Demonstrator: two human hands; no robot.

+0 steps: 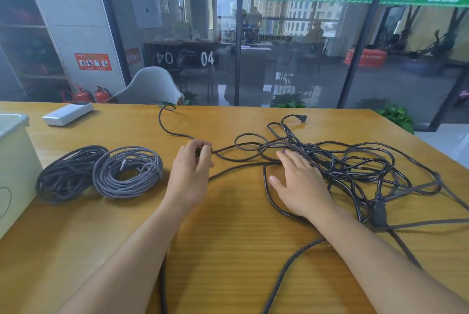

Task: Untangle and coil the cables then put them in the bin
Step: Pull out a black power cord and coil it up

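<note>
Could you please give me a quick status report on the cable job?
Left hand pinching a cable; right hand flat on the tangle. Two coils done, not yet in the bin. Tangle remains.

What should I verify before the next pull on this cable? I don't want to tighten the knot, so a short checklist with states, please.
1. Left hand pinching the braided cable: ok, fingers closed on it.
2. Right hand steadying the tangle: ok, it lies flat and open on the strands.
3. Held cable free of the pile: not ok, it runs right into the crossed loops.
4. Far end of that cable loose: cannot tell, it drops over the table edge.
5. Finished coils out of the way: ok, they lie apart on the left.
6. Bin ready: cannot tell, only its side shows.
</note>
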